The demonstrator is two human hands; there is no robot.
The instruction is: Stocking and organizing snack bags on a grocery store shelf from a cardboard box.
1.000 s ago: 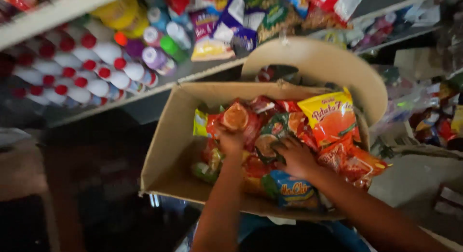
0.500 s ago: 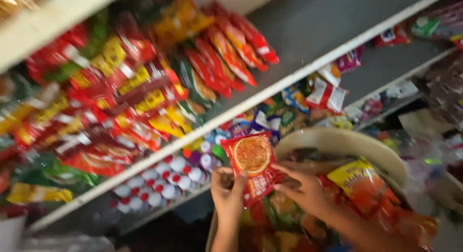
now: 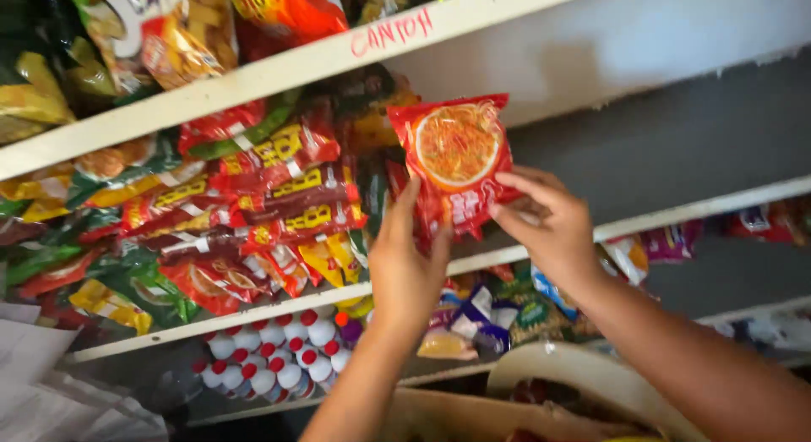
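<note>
Fingers of both hands close on one red plastic noodle packet with a round orange picture (image 3: 457, 159), held up before the middle shelf. At far left, green, yellow and red snack bags (image 3: 101, 264) crowd the white wooden shelf board (image 3: 253, 311), and red-and-yellow flat packets (image 3: 287, 197) are stacked just beside the held packet. Below them stand small white bottles with red caps (image 3: 270, 357). Above runs a white painted upper shelf edge (image 3: 279, 70) bearing red handwriting. The left hand (image 3: 405, 264) grips the packet's lower left edge, thumb in front. The right hand (image 3: 549, 226) pinches its right side, fingers curled. Behind the right hand the grey back wall (image 3: 693, 146) shows bare. At bottom lies a brown cardboard box flap (image 3: 583, 379).
</note>
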